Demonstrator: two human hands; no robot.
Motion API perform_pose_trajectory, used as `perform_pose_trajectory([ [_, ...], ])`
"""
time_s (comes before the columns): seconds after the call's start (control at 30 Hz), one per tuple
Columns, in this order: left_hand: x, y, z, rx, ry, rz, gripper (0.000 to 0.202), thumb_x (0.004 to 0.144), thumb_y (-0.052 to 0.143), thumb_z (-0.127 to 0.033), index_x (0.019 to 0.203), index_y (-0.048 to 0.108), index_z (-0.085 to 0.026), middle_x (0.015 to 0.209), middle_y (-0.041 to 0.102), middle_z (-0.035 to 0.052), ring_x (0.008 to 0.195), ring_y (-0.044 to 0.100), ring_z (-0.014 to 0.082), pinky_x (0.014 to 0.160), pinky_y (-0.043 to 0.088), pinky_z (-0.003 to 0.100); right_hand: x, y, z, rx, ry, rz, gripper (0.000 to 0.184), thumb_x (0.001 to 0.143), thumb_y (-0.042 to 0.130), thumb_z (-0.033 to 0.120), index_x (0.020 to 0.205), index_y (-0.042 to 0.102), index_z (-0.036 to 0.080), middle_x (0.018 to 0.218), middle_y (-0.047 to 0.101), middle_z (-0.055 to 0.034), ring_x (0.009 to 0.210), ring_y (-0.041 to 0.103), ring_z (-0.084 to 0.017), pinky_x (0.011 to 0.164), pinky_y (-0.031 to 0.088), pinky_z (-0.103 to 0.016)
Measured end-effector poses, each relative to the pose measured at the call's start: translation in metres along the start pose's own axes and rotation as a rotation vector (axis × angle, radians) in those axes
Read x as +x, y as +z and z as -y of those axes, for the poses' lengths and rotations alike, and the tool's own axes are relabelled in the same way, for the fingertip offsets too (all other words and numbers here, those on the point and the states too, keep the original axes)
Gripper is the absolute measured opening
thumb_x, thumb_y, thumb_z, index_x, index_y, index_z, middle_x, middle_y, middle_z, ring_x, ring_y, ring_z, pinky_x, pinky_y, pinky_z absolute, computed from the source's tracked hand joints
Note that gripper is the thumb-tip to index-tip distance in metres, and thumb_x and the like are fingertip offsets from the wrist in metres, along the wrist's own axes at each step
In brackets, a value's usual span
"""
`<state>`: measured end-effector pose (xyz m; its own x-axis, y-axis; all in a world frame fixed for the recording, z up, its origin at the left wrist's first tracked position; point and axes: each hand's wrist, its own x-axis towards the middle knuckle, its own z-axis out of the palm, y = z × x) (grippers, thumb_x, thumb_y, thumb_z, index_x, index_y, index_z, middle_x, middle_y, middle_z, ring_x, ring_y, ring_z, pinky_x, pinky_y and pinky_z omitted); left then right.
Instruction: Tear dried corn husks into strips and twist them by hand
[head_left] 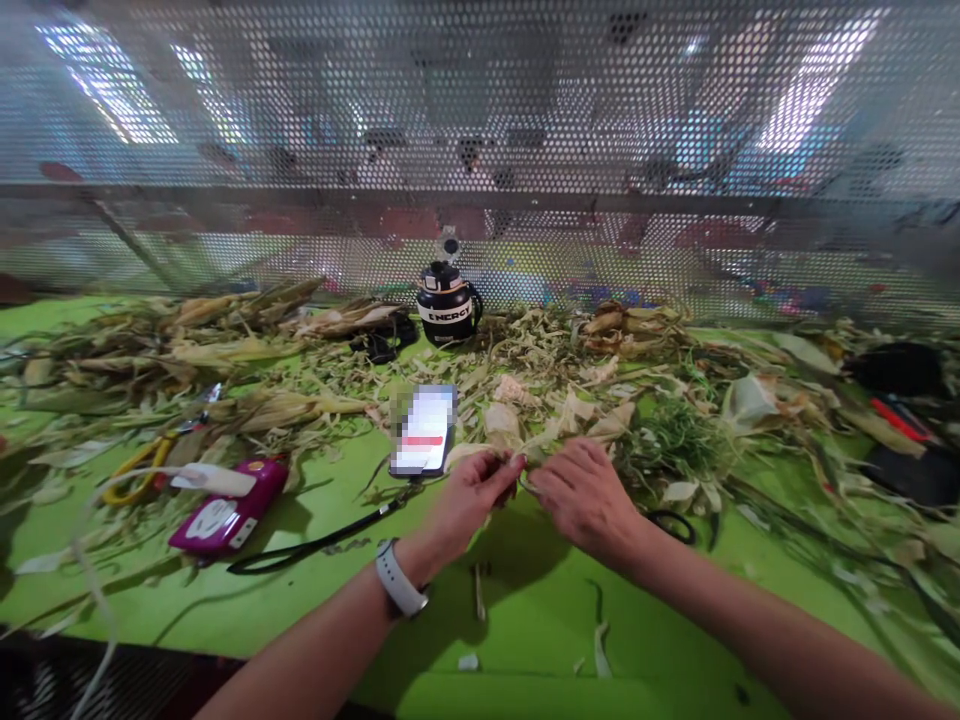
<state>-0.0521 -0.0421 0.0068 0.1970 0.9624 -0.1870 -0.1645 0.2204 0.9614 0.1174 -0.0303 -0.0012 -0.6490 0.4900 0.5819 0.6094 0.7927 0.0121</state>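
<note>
My left hand (461, 500), with a white watch (400, 580) on its wrist, is closed in a pinch over the middle of the green table (517, 610). Close beside it, my right hand (585, 495) has its fingers curled together. Between the fingertips runs a thin, pale corn husk strip (527, 480), mostly hidden by the fingers. Dry husk pieces (501, 425) lie just beyond both hands. A lit phone (424, 430) on a black strap (322, 545) rests near my left hand. Right of my right hand is a tuft of green shredded fibres (682, 440).
At left lie a purple power bank (229, 515) with a white cable, and yellow-handled scissors (139, 470). A black jar marked ENERGY (448, 308) stands at the back before a perforated metal screen (300, 120). Heaped corn husks (217, 340) spread across the back. Dark items (911, 470) lie far right.
</note>
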Motion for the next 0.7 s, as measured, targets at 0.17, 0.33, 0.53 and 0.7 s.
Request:
perform_pose_trajectory([
  [0.17,-0.002,0.0,0.0,0.168,0.102,-0.084,0.028,0.078,0.059,-0.042,0.066,0.049,-0.018,0.057,0.044,-0.0046,0.052,0.037,0.0086,0.049,0.029,0.022,-0.001,0.006,0.004,0.107,-0.17,0.111,0.029,0.095,0.039,0.024,0.072,0.056,0.017,0.053,0.052,0.0002,0.05,0.04,-0.013,0.055,0.029,-0.029],
  [0.33,-0.001,0.004,0.011,0.152,0.072,-0.157,0.03,0.077,0.057,-0.045,0.066,0.044,-0.019,0.05,0.036,-0.0078,0.046,0.03,0.0077,0.045,0.024,0.022,-0.004,0.009,0.008,0.102,-0.264,0.19,0.024,0.089,0.036,0.012,0.075,0.054,0.017,0.055,0.053,-0.0011,0.052,0.04,-0.015,0.057,0.03,-0.031],
  [0.53,-0.001,0.005,0.012,0.128,0.047,-0.201,0.026,0.077,0.058,-0.042,0.07,0.045,-0.021,0.052,0.042,-0.0067,0.048,0.038,0.0101,0.048,0.03,0.023,-0.007,0.009,0.01,0.122,-0.275,0.24,0.02,0.086,0.036,0.01,0.081,0.055,0.015,0.062,0.056,-0.004,0.057,0.044,-0.016,0.06,0.033,-0.031],
  [0.7,0.001,0.001,0.003,-0.009,-0.042,-0.041,0.031,0.079,0.054,-0.048,0.072,0.053,-0.018,0.058,0.047,-0.0038,0.052,0.04,0.0093,0.051,0.032,0.022,-0.008,0.009,0.004,0.132,-0.02,0.102,0.033,0.094,0.03,0.018,0.069,0.051,0.017,0.053,0.051,-0.0013,0.049,0.038,-0.014,0.052,0.027,-0.029],
])
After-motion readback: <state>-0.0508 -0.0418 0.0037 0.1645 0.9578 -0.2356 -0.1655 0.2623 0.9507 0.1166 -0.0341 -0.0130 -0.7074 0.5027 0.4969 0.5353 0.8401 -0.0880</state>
